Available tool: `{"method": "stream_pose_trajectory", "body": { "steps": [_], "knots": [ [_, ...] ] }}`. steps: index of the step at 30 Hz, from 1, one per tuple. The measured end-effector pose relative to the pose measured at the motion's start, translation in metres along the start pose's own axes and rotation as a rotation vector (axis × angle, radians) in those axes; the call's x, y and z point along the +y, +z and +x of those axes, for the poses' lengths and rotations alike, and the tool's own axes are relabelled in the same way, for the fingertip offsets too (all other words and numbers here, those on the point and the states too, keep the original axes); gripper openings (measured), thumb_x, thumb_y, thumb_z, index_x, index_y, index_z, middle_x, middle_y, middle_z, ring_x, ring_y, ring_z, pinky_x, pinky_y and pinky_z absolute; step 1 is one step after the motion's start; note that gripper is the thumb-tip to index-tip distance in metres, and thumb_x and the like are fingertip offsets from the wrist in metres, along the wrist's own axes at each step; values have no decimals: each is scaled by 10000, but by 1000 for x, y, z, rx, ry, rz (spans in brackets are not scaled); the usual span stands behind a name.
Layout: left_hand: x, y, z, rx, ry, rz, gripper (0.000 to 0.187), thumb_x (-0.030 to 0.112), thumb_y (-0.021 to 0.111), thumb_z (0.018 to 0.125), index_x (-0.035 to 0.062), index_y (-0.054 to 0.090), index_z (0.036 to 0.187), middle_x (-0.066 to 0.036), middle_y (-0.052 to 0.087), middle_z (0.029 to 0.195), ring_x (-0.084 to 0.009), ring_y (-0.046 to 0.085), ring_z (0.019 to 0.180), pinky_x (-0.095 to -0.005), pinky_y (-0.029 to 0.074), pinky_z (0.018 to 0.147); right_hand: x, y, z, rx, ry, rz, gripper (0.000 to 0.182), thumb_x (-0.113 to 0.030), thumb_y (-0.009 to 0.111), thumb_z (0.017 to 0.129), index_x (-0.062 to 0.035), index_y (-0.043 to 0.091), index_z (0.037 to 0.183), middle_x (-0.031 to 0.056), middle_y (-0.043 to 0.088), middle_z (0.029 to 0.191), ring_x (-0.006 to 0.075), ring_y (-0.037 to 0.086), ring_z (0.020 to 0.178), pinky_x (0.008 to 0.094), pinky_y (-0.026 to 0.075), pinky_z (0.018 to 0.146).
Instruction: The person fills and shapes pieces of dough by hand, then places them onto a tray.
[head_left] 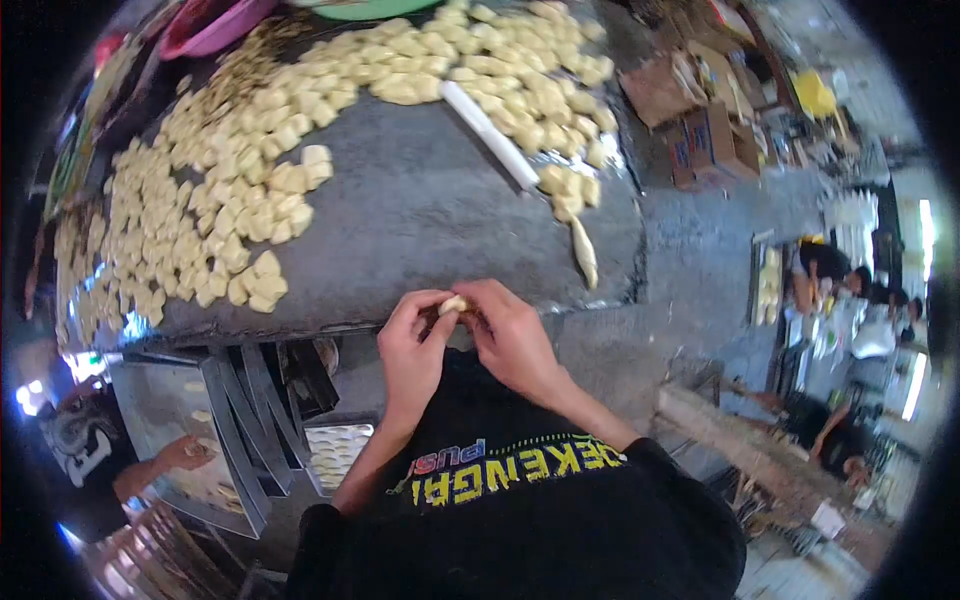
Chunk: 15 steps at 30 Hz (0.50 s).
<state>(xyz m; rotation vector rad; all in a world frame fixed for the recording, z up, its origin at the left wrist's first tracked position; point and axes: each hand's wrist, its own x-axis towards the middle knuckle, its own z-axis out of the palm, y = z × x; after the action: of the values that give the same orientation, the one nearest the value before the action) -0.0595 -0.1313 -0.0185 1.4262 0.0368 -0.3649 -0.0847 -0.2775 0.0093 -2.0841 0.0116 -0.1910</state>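
Observation:
Close to my chest, at the near edge of the dark worktable (420, 210), both hands pinch one small piece of pale dough (454, 304). My left hand (412, 335) has its thumb and fingers closed on the dough from the left. From the right, my right hand (512, 332) grips the same piece, its fingertips partly hidden. Ahead lies a white rolling pin (490, 137), slanting across the table. Many cut dough pieces (240, 190) cover the left and far parts of the table. To the right, a long twisted strip of dough (583, 253) hangs off a small cluster.
Metal trays (245, 440) stand at the lower left, where a co-worker's hand (185, 453) reaches over one. Another tray (338, 455) holds shaped pieces. Pink (215, 25) and green basins (365, 8) sit at the far edge. Cardboard boxes (715, 145) and other people are at right.

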Motion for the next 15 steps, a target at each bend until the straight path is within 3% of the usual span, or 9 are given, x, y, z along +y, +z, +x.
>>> {"method": "stream_pose_trajectory", "body": {
  "steps": [2, 3, 4, 6, 7, 9, 10, 12, 15],
  "knots": [
    [13, 19, -17, -32, 173, 411, 255, -29, 678, 848, -28, 646, 1101, -118, 661, 1115, -239, 668, 1005, -317, 513, 888, 6, -15, -24, 17, 20, 7, 247, -10, 650, 843, -2, 608, 1086, 191, 632, 980, 395, 642, 869, 447, 525, 740],
    [29, 37, -23, 30, 483, 660, 259, -25, 660, 821, -11, 665, 1080, -135, 669, 1122, -305, 665, 1034, -380, 468, 961, 4, -24, -31, 4, 68, 51, 212, -21, 645, 849, 4, 616, 1057, 191, 630, 950, 398, 639, 854, 447, 518, 720],
    [38, 54, -28, 6, 482, 668, 259, -25, 660, 821, -11, 665, 1080, -135, 669, 1122, -305, 665, 1034, -380, 468, 961, 5, -31, -39, -13, 115, 95, 179, -32, 641, 855, 10, 624, 1028, 191, 628, 921, 402, 636, 838, 447, 511, 700],
    [47, 80, -33, -103, 753, 629, 223, 11, 642, 834, 7, 684, 1052, -126, 687, 1119, -326, 646, 1088, -432, 406, 1036, 10, -42, -55, 3, 174, 235, 146, -48, 643, 872, 36, 653, 991, 172, 665, 881, 329, 668, 809, 399, 514, 690],
    [45, 83, -33, -167, 803, 710, 188, 42, 633, 859, 15, 691, 1036, -128, 712, 1071, -299, 676, 1044, -452, 445, 1020, 10, -49, -62, -37, 253, 452, 154, -52, 650, 879, 43, 664, 999, 146, 690, 892, 265, 673, 825, 374, 515, 698],
    [32, 88, -28, -232, 753, 497, 181, 51, 629, 872, 14, 691, 1037, -131, 719, 1033, -298, 692, 1004, -457, 466, 1009, 1, -64, -64, -72, 426, 713, 170, -83, 658, 914, 43, 705, 1019, 71, 732, 958, 118, 656, 898, 310, 517, 762],
    [26, 88, -22, -290, 698, 283, 175, 60, 625, 884, 14, 691, 1039, -133, 727, 994, -298, 708, 964, -462, 486, 999, 1, -64, -64, -80, 421, 714, 170, -83, 658, 914, 43, 705, 1019, 71, 732, 958, 118, 656, 898, 310, 517, 762],
    [19, 91, -13, -322, 759, 175, 159, 51, 662, 885, -6, 682, 1031, -134, 733, 950, -267, 724, 910, -467, 516, 976, -3, -56, -62, 65, 485, 1287, 151, -87, 636, 935, 28, 708, 1001, 40, 723, 963, 129, 664, 877, 287, 515, 796],
    [21, 86, -6, -264, 466, -122, 241, 34, 748, 855, -40, 648, 1062, -142, 732, 1007, -210, 703, 977, -425, 513, 985, 4, -41, -48, 45, 511, 1725, 193, -124, 596, 960, -2, 653, 1099, 68, 677, 1115, 161, 635, 1030, 308, 487, 909]
  ]
}}
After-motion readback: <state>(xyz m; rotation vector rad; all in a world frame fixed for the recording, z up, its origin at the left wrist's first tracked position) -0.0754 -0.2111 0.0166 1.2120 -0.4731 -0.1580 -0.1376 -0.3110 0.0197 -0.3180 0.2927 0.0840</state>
